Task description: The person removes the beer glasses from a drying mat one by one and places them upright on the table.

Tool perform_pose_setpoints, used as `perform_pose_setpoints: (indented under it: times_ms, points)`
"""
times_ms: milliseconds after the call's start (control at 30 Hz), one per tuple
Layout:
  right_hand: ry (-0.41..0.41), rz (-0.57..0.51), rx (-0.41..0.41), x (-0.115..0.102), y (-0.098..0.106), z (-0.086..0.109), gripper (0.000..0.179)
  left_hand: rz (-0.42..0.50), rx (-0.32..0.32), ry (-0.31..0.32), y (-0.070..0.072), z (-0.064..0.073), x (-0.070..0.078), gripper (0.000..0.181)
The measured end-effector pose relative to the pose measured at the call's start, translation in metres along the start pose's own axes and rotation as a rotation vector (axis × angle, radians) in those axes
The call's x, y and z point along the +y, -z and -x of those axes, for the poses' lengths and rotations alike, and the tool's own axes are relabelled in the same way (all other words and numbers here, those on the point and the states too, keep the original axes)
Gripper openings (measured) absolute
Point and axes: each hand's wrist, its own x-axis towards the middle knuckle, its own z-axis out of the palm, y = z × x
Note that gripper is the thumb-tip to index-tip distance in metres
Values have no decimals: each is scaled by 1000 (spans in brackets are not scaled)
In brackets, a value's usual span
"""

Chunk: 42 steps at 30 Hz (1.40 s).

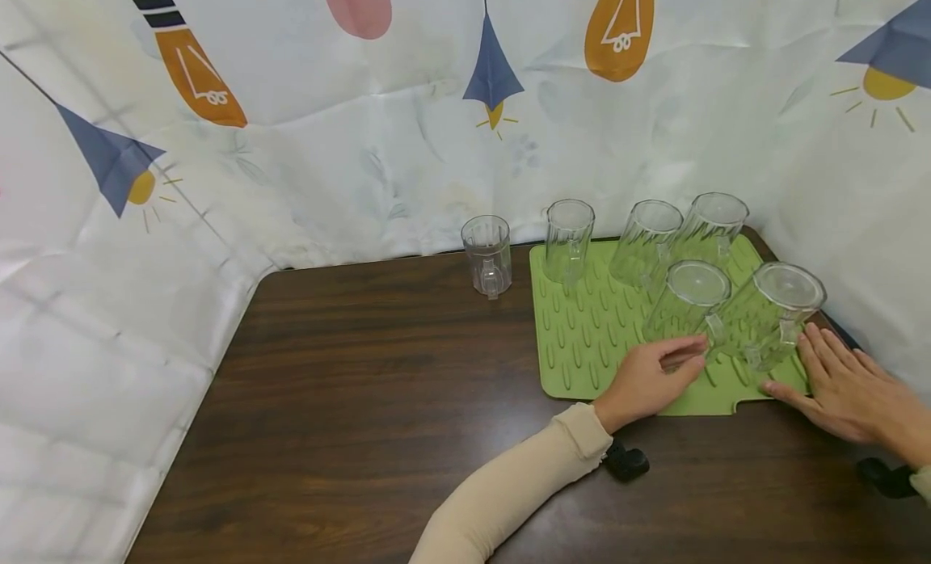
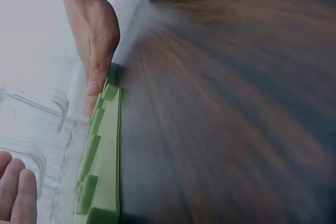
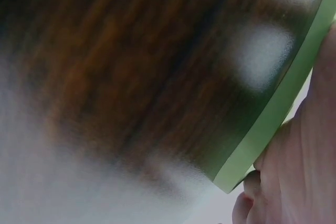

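Observation:
A green ridged mat (image 1: 582, 346) lies on the table's right side with several clear glass mugs standing on it. My left hand (image 1: 650, 378) is at the near side of the front-left mug (image 1: 687, 305), with its fingers loosely bent beside the handle; they (image 2: 21, 192) also show near the clear handles in the left wrist view. My right hand (image 1: 847, 386) rests with extended fingers along the mat's near right corner, close to the front-right mug (image 1: 774, 313). In the right wrist view that hand (image 3: 299, 145) is beside the green mat edge (image 3: 262, 129).
Another clear glass mug (image 1: 487, 253) stands on the dark wooden table (image 1: 364, 386), left of the mat. Three mugs, including a back-left one (image 1: 570, 241), line the mat's far side. A white patterned cloth (image 1: 327, 160) hangs behind the table and at its sides.

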Motion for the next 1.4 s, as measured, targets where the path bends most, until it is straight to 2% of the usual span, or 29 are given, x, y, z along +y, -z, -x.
perform_pose_setpoints:
  times_ms: [133,300,633,867,1000,1100,1200,1300,1400]
  points:
    - [-3,-1,-11,-2,2,1,111,-18,-8,9,-2,-2,1,42]
    - [3,3,-5,-5,2,2,111,-60,-21,-27,-3,-1,4,42]
    - [2,-5,-19,-6,3,2,112,-142,29,-91,-5,-3,7,46]
    - [2,-16,-21,-5,2,2,112,-62,111,-118,-7,-3,5,44]
    - [8,-4,-10,-5,1,2,111,-48,142,-147,-5,-1,7,43]
    - [11,13,1,-4,1,2,110,-30,122,-179,-4,0,9,45]
    - [6,14,11,-4,0,3,109,3,67,-200,-3,3,11,47]
    - [1,14,21,-3,-1,2,110,30,19,-197,-3,5,12,47]
    - [0,15,28,-2,-3,2,110,31,3,-188,-2,8,13,46]
